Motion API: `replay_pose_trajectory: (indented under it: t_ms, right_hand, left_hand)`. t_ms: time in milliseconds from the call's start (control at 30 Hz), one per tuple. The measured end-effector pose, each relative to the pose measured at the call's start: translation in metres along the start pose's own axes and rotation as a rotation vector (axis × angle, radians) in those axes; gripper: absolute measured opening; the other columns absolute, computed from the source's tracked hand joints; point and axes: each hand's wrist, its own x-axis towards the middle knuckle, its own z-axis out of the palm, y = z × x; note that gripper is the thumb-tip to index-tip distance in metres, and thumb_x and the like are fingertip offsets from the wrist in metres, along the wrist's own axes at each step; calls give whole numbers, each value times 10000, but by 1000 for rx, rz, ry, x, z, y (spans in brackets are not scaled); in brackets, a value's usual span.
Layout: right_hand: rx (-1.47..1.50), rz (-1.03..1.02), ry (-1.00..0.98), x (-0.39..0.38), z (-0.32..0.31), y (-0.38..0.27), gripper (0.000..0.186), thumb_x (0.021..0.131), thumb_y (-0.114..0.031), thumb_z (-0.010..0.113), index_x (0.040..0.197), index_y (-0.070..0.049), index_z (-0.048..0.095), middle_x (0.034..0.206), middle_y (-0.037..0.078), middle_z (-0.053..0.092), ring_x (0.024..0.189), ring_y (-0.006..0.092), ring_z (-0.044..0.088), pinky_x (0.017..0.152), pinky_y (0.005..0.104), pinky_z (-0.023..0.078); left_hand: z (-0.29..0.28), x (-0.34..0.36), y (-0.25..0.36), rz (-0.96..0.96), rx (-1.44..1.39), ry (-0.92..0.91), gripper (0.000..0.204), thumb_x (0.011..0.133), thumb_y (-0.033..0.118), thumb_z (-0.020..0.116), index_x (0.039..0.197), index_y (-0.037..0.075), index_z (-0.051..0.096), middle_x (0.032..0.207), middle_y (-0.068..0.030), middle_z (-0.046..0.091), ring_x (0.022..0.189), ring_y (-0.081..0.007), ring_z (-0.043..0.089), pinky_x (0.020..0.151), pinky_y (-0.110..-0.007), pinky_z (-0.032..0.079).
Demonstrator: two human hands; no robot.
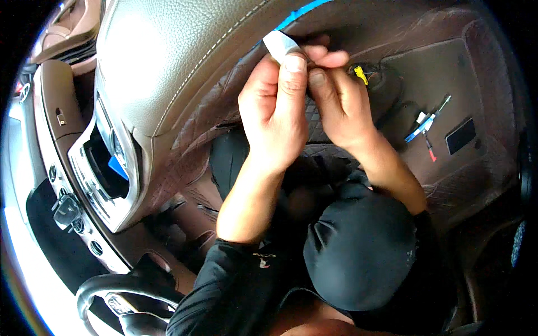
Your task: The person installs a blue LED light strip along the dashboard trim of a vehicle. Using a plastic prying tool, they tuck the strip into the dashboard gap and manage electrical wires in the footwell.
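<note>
My left hand [274,115] is closed, with its thumb pressed on a small white flat piece [280,46] that sticks up past the thumb tip. Cloth, tape or paper: I cannot tell which. Close beside it, my right hand [344,103] has its thumb and fingers bent together against the left thumb. Whatever it pinches there is hidden. Both hands are raised over brown quilted covering beside a leather seat [168,56]. A blue strip [302,14] runs along the seat's edge beyond the hands.
On the brown mat at right lie a screwdriver [428,123] with a blue handle, a red-tipped slim tool [430,148] and a black phone [460,135]. A yellow connector [360,74] with wires sits near my right hand. At lower left is a steering wheel [103,294].
</note>
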Motion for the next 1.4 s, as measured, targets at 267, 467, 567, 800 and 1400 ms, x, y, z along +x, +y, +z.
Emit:
replay_pose_trajectory:
  t_ms: [267,467,567,800,1400]
  right_hand:
    - [122,-97,16,-28,-7,28,146,1000,-161,639,951,-23,629,768,204,640,648,357,664,570,404,489]
    - [143,-151,93,-31,-1,39,131,996,-143,639,934,-29,641,739,194,642,638,354,684,548,409,495]
    - [148,-176,131,-35,2,41,148,992,-154,646,905,-35,633,709,183,637,631,359,680,530,403,480]
    - [163,-67,-23,-36,2,43,161,998,-186,639,921,-44,640,701,181,630,618,366,668,537,412,477]
    - [-73,-32,-58,-21,-8,17,273,1031,-117,571,1253,14,661,1043,183,750,909,269,752,756,331,563]
  left_hand:
    - [-7,-4,-15,126,94,-114,319,1110,238,418,1223,1,600,1018,-188,736,1225,-348,606,1119,-495,389]
    - [-12,-14,-16,62,90,-203,255,1087,169,469,1206,-35,566,1216,-188,644,956,-172,670,888,-329,526]
    - [-15,-15,-19,90,92,-206,268,1094,191,449,1186,-36,560,1284,-218,606,927,-177,674,870,-338,535]
    - [-17,-11,-21,144,60,-159,322,1117,237,368,1145,-15,566,1246,-248,622,909,-180,666,887,-347,531]
    - [9,0,-17,214,259,37,367,1141,301,307,1054,20,527,819,-162,667,966,-322,677,991,-475,497]
